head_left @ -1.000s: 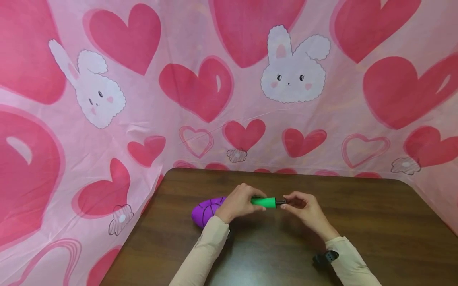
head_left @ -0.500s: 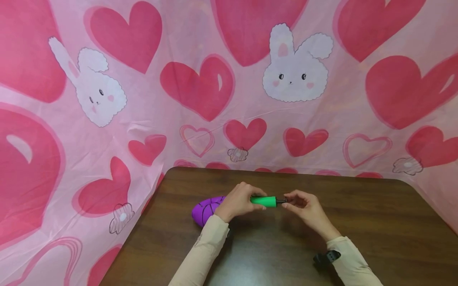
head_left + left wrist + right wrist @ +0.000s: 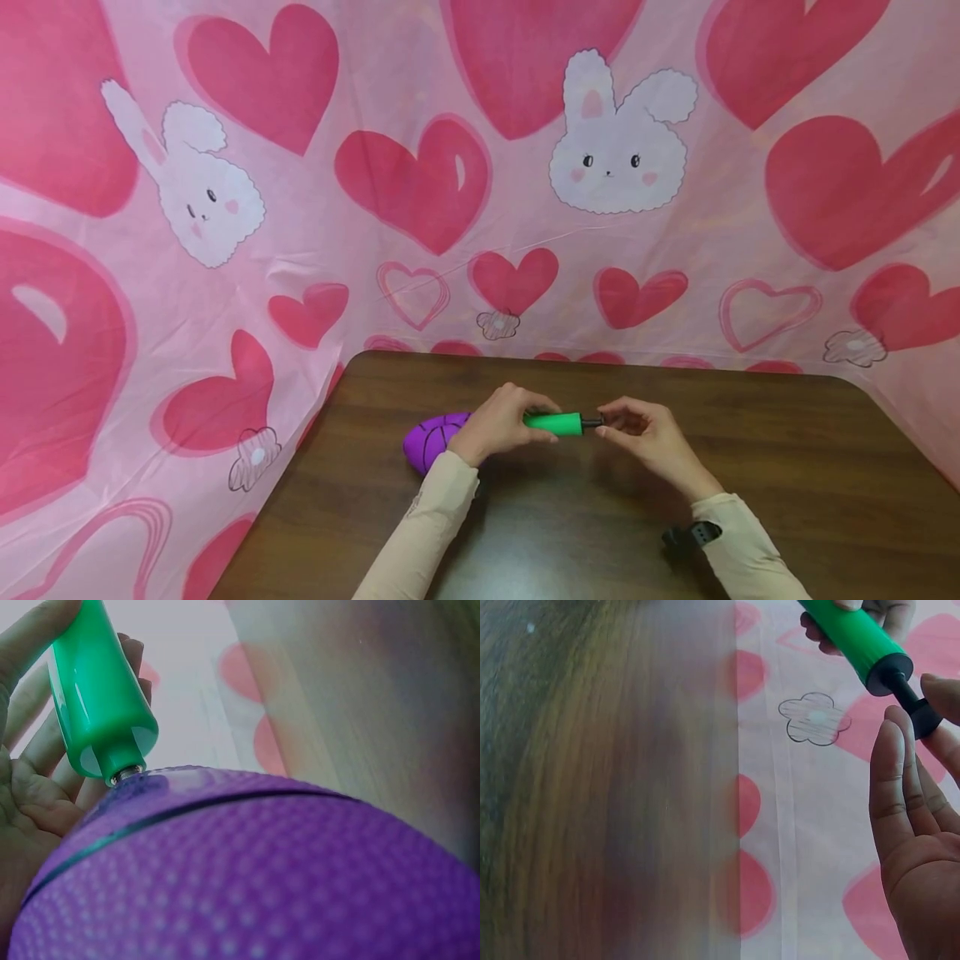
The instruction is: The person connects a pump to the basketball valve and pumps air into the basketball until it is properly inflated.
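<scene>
A purple ball (image 3: 431,443) with black lines rests on the table at left and looks oval in the head view. My left hand (image 3: 495,423) grips the green barrel of a hand pump (image 3: 558,424), fingers on the far side and thumb on the near side. In the left wrist view the metal tip of the pump (image 3: 127,774) meets the surface of the ball (image 3: 247,870). My right hand (image 3: 647,432) pinches the black handle (image 3: 925,718) at the pump's other end, with a short length of black rod (image 3: 901,688) showing out of the barrel.
A brown wood-grain table (image 3: 787,483) with rounded corners lies beneath the hands. Behind and to the left hangs a pink cloth (image 3: 525,208) printed with hearts and rabbits. A black strapped device (image 3: 693,537) sits at the right wrist.
My right hand and forearm have shifted slightly to the right, still pinching the pump handle. The left hand keeps its grip on the barrel, and the ball stays in place.
</scene>
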A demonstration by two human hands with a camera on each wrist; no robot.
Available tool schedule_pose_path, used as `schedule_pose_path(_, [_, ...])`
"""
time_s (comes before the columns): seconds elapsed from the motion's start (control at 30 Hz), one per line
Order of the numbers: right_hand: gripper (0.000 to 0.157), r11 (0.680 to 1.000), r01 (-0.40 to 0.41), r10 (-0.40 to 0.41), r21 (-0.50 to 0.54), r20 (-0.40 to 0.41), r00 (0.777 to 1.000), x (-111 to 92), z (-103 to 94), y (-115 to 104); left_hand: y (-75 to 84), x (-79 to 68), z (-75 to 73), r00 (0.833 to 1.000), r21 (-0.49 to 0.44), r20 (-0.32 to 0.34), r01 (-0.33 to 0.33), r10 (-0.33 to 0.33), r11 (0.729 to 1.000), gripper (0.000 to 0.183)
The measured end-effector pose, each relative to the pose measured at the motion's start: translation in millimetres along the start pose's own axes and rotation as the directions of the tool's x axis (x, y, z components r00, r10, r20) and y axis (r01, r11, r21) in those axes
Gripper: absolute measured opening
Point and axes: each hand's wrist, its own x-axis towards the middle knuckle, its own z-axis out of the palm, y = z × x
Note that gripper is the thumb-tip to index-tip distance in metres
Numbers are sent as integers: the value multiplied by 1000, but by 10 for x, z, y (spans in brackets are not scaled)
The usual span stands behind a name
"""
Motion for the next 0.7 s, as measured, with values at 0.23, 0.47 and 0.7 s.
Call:
schedule_pose_path(0.23, [26,999,-33,34,-21,15,999,2,-107,33,3,-12,-2,1000,4,3,8,-8,1000,34])
schedule_pose_path(0.47, [26,1000,-25,24,-19,-27,999,-11,-341,18,-21,-9,-51,999,-1,-23,22,-22,1000,32])
schedule_pose_path(0.7, [21,999,-1,5,54,-76,997,-17,-546,50,-53,-1,-70,998,14,-35,46,-45,999,32])
